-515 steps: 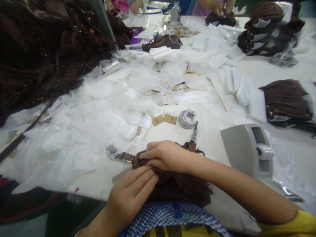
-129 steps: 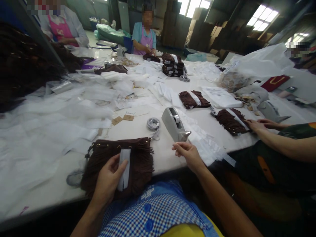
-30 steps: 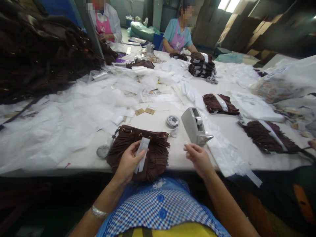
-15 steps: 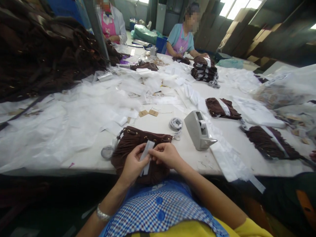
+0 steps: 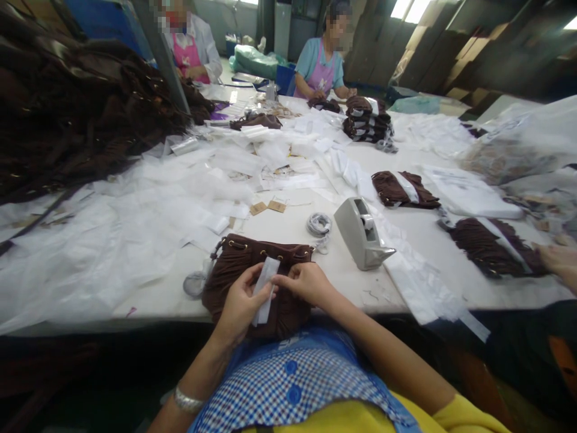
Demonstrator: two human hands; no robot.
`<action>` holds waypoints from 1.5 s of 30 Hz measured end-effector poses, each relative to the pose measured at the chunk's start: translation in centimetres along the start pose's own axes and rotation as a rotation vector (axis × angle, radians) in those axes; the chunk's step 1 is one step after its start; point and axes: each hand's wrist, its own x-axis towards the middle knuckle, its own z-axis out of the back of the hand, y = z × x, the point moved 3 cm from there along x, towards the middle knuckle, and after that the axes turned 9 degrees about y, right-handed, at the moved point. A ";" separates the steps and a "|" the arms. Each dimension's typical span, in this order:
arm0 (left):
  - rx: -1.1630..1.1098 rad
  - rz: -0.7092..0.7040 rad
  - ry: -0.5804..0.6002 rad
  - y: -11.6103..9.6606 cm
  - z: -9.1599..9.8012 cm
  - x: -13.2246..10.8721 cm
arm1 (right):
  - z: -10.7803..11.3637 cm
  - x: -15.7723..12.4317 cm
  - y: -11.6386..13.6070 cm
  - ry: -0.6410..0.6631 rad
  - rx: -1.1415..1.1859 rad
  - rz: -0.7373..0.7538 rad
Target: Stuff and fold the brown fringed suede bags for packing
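there is just one camera. it sits on the person's head and looks forward and down. the left hand and right hand are very near, low in the middle. the white tabletop runs away from it. a person in a blue top sits far off, up high.

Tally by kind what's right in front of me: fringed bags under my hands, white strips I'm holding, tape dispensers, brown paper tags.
brown fringed bag: 1
white strip: 1
tape dispenser: 1
brown paper tags: 2
Total: 5
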 end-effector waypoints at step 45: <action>1.129 -0.636 0.369 -3.5 -3.5 -1.4 | 6.4 -5.7 -5.3 -0.504 -0.257 0.404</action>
